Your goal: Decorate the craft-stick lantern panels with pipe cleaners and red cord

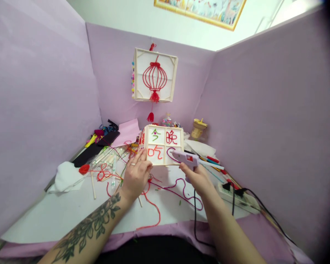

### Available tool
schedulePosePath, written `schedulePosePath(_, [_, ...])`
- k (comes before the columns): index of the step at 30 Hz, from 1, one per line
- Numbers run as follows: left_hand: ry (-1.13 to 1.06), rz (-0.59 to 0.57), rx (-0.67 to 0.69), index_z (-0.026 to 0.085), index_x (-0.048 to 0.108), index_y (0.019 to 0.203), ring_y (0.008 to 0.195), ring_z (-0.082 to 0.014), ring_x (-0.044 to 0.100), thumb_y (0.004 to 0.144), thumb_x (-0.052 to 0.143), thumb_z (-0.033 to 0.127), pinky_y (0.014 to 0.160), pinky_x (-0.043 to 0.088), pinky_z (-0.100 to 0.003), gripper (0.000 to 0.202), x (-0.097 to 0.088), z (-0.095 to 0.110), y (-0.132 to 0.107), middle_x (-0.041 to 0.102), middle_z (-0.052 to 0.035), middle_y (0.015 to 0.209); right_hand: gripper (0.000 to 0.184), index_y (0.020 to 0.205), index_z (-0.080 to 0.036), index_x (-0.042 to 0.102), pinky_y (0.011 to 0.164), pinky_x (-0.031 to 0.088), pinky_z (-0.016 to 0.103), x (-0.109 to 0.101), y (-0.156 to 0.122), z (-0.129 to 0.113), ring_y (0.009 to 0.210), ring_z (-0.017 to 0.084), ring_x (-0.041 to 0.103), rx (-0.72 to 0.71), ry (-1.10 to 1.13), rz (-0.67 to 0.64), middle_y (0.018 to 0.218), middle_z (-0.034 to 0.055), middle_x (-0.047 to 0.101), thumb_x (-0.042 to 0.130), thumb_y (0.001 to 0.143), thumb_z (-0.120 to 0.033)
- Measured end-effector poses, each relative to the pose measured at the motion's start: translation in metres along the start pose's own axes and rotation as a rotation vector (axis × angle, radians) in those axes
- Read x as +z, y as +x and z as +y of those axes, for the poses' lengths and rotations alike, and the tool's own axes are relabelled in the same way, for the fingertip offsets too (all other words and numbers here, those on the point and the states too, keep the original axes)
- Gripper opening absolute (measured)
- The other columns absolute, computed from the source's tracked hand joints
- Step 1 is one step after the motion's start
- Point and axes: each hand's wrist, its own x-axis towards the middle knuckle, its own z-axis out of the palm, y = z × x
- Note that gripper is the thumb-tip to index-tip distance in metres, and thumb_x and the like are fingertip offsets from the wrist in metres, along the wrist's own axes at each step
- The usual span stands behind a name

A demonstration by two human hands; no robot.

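Observation:
A white box lantern point(160, 138) with a pale wooden frame is tilted toward me. Its front has panels with yarn characters in green, red and orange-red, and a curved purple yarn line point(168, 150) in the lower right one. My left hand point(137, 170) grips the lantern's lower left corner, fingers along its side. In my right hand point(198, 180) is a pale lilac glue gun point(189, 158) with a white glue stick point(213, 164) out the back. The gun's nozzle is at the purple line; whether it touches cannot be made out.
A finished-looking lantern point(140, 75) hangs at the back. Loose purple yarn point(183, 196) and red yarn point(158, 216) lie on the white tabletop point(71, 211). Wooden sticks point(104, 156) are piled left. A power strip point(239, 198) and black cord point(195, 216) are right. Lilac panels point(250, 91) enclose the table.

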Motion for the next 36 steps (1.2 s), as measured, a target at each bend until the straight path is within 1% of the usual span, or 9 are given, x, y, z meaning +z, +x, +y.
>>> schedulePosePath(2, [0.002, -0.001, -0.001, 0.018, 0.054, 0.094, 0.134, -0.0274, 0.046, 0.088, 0.057, 0.014, 0.098, 0.049, -0.045, 0.008, 0.0, 0.0, 0.0, 0.056, -0.0183, 0.135, 0.047, 0.095, -0.017, 0.068, 0.054, 0.042, 0.025, 0.002, 0.001, -0.001, 0.063, 0.016, 0.054, -0.027, -0.031, 0.006, 0.077, 0.0041, 0.066, 0.059, 0.076, -0.06])
schedulePosePath(5, [-0.005, -0.006, -0.01, 0.019, 0.054, 0.095, 0.135, -0.026, 0.045, 0.089, 0.055, 0.014, 0.099, 0.048, -0.045, 0.008, 0.0, 0.001, 0.001, 0.055, -0.0163, 0.137, 0.046, 0.093, -0.018, 0.069, 0.055, 0.042, 0.025, 0.001, 0.001, -0.003, 0.068, 0.019, 0.058, -0.017, -0.057, 0.015, 0.079, 0.0049, 0.068, 0.059, 0.076, -0.06])
schedulePosePath(10, [-0.003, -0.009, -0.016, 0.019, 0.055, 0.095, 0.134, -0.0259, 0.046, 0.089, 0.055, 0.015, 0.099, 0.047, -0.044, 0.007, -0.001, 0.001, 0.0, 0.055, -0.0158, 0.137, 0.044, 0.089, -0.018, 0.069, 0.058, 0.044, 0.027, 0.002, 0.001, -0.007, 0.069, 0.019, 0.059, -0.006, -0.097, 0.022, 0.078, 0.0048, 0.069, 0.058, 0.076, -0.059])
schedulePosePath(15, [-0.025, -0.015, -0.027, 0.02, 0.055, 0.094, 0.135, -0.0258, 0.045, 0.089, 0.055, 0.016, 0.1, 0.046, -0.045, 0.006, -0.001, 0.001, 0.0, 0.054, -0.0149, 0.138, 0.046, 0.092, -0.018, 0.07, 0.058, 0.045, 0.026, 0.003, 0.001, -0.009, 0.073, 0.021, 0.062, -0.007, -0.091, 0.03, 0.082, 0.0055, 0.07, 0.059, 0.075, -0.059])
schedulePosePath(22, [0.007, 0.0, -0.007, 0.019, 0.053, 0.094, 0.134, -0.0266, 0.046, 0.089, 0.057, 0.016, 0.097, 0.048, -0.044, 0.007, -0.001, 0.001, 0.001, 0.057, -0.0171, 0.135, 0.05, 0.1, -0.016, 0.07, 0.056, 0.044, 0.026, 0.003, 0.001, -0.012, 0.07, 0.021, 0.062, -0.018, -0.105, 0.026, 0.082, 0.0069, 0.071, 0.06, 0.075, -0.059])
schedulePosePath(30, [-0.019, -0.019, -0.03, 0.02, 0.055, 0.093, 0.134, -0.0253, 0.046, 0.09, 0.055, 0.017, 0.1, 0.047, -0.044, 0.005, -0.001, 0.002, 0.001, 0.054, -0.0149, 0.138, 0.047, 0.095, -0.018, 0.071, 0.055, 0.044, 0.027, 0.001, 0.001, -0.007, 0.067, 0.02, 0.061, -0.023, -0.134, 0.022, 0.078, 0.0059, 0.07, 0.059, 0.076, -0.059])
schedulePosePath(36, [0.01, -0.004, -0.01, 0.019, 0.054, 0.094, 0.133, -0.0263, 0.047, 0.089, 0.056, 0.015, 0.097, 0.048, -0.044, 0.007, -0.002, 0.002, 0.002, 0.057, -0.0166, 0.135, 0.045, 0.094, -0.017, 0.071, 0.055, 0.045, 0.027, 0.0, -0.001, -0.009, 0.068, 0.021, 0.061, -0.007, -0.119, 0.01, 0.074, 0.0062, 0.069, 0.059, 0.076, -0.057])
